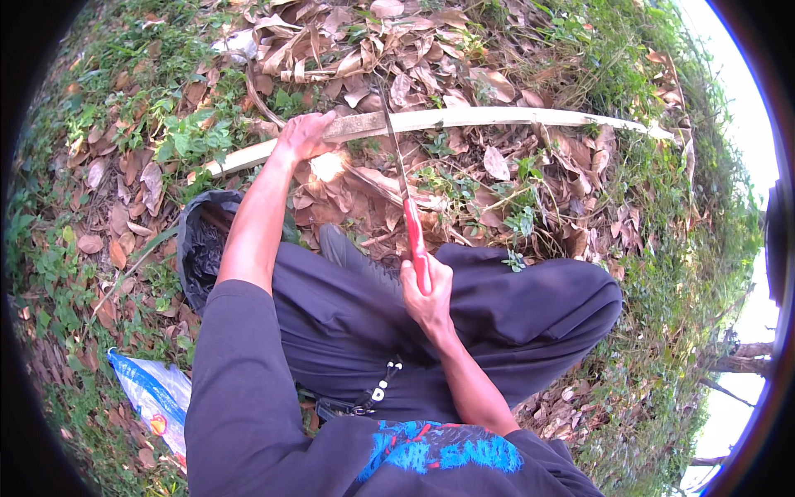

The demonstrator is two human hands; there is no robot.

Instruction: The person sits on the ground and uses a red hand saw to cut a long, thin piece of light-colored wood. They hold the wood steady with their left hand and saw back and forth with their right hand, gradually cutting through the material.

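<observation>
A long pale strip of wood (497, 117) lies crosswise ahead of me above the leaf-covered ground, looking curved in this view. My left hand (305, 137) is closed round it left of its middle. My right hand (428, 300) is wrapped round the red handle of a pruning saw (414, 224). The saw's narrow dark blade points away from me and crosses the strip a little to the right of my left hand. Whether the blade has cut into the wood I cannot tell.
Dry brown leaves (497, 163) and green weeds (195, 137) cover the ground. By my left forearm stands a dark bag (197, 248), with a blue and white plastic sack (157, 393) lower left. My folded legs (530, 306) are below the strip. Branches (741, 364) show far right.
</observation>
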